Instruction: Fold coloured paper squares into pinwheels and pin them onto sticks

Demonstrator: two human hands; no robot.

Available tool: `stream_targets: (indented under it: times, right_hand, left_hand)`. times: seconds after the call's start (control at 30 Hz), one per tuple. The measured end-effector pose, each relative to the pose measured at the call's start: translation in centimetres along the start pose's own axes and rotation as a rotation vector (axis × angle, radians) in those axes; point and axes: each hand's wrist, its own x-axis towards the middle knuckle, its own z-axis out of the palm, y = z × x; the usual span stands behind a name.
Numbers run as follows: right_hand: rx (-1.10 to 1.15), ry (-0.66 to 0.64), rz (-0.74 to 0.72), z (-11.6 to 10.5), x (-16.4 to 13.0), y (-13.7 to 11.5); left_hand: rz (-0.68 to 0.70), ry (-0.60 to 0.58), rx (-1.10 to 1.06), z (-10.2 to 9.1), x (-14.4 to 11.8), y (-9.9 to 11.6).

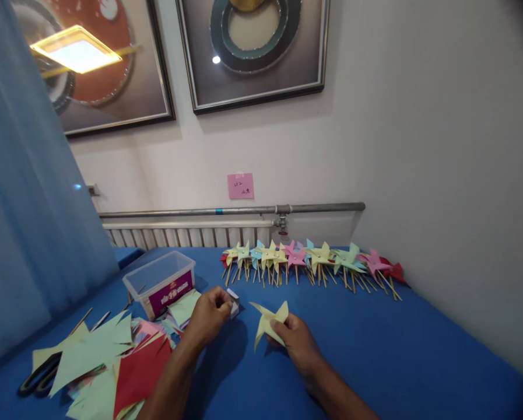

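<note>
My right hand (297,343) holds a pale yellow paper pinwheel (266,319) between thumb and fingers, its folded blades facing up and no stick visible on it. My left hand (211,314) is closed in a pinch beside a small white box (233,303) with a raised flap. Whatever the left fingertips hold, if anything, is too small or hidden to make out. Both hands are above the blue-covered table (353,344), a short distance apart.
Finished pinwheels on sticks (296,256) lie in a row along the back. To the left stand a clear plastic tub (160,286), loose cut paper sheets (143,367) and black-handled scissors (40,376). A blue curtain (34,204) hangs at the left; a wall radiator (186,234) is behind.
</note>
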Motion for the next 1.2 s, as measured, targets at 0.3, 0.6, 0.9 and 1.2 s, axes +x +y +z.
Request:
stream_targets:
  times: [0.3, 0.6, 0.9, 1.2]
  right_hand:
    - [-0.053, 0.016, -0.065, 0.1, 0.2, 0.5]
    - [-0.102, 0.099, -0.109, 0.3, 0.1, 0.6]
    - [-0.164, 0.165, -0.217, 0.6, -0.3, 0.1]
    - [-0.073, 0.077, -0.16, 1.3, -0.8, 0.4]
  left_hand:
    - [-0.06, -0.166, -0.219, 4.4, -2.3, 2.2]
    - [0.008, -0.197, -0.132, 4.8, -2.8, 2.3]
    - [-0.052, 0.013, -0.407, 7.3, -3.0, 1.5]
    - [-0.065, 0.037, -0.411, 7.4, -2.8, 1.3]
